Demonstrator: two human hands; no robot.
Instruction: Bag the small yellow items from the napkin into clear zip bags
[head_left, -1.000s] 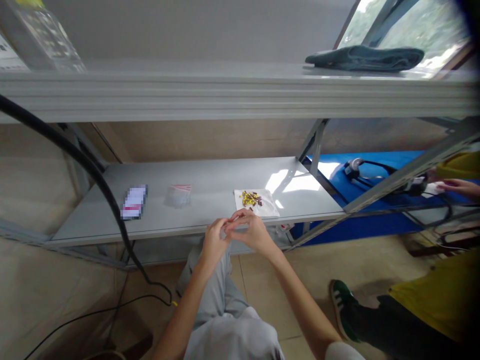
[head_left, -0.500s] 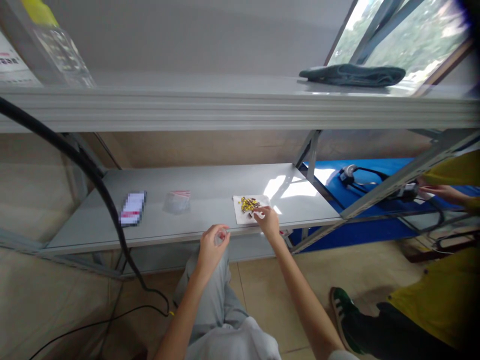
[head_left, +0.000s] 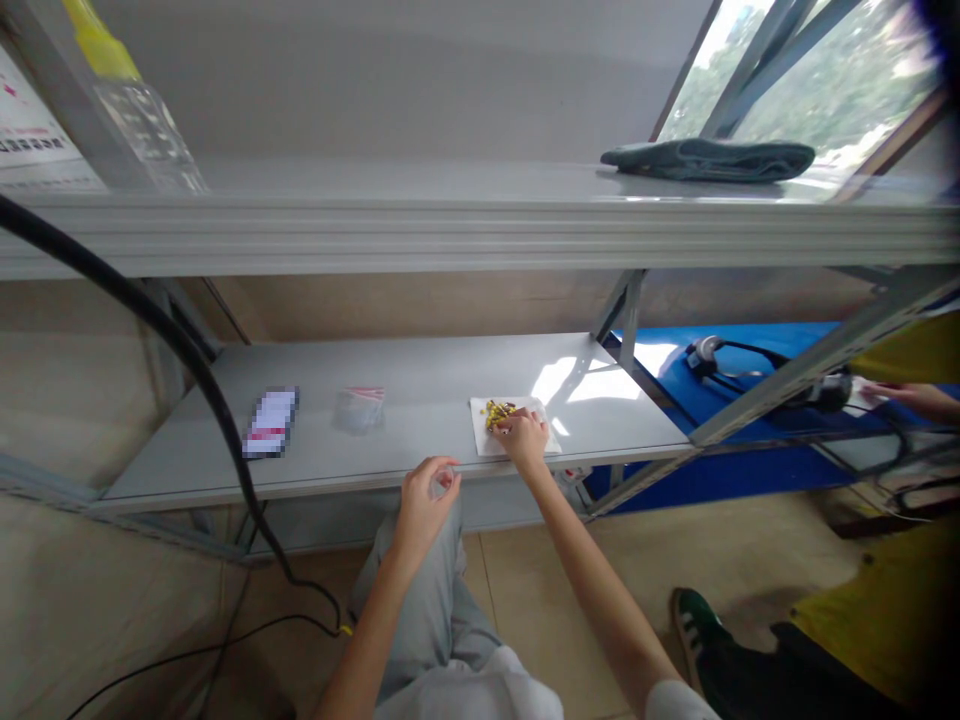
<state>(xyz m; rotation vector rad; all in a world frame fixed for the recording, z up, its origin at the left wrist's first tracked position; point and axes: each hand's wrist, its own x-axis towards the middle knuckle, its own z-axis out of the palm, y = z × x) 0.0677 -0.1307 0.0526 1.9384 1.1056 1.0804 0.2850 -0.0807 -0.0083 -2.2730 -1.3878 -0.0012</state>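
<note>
My left hand (head_left: 426,502) is curled around a small clear round container (head_left: 442,482), held just in front of the shelf's front edge. Most of the container is hidden by my fingers. On a white sheet of paper (head_left: 484,441) lies a pile of small yellow and dark brown pieces (head_left: 496,411), too small to name exactly. My right hand (head_left: 525,437) reaches over that paper, its fingertips drawn together at the near side of the pile. What sits between those fingertips is hidden.
On the grey shelf (head_left: 420,372) are a clear zip bag (head_left: 360,410) and a phone (head_left: 271,422). A thick black cable (head_left: 199,365) crosses at left. Above runs an upper shelf edge (head_left: 450,235) with a folded cloth (head_left: 709,160). A co-worker's hand (head_left: 911,397) is at right.
My right hand has moved slightly left and turned, covering the near part of the pile. My left hand stays almost still with the container. The whole view has shifted a little.
</note>
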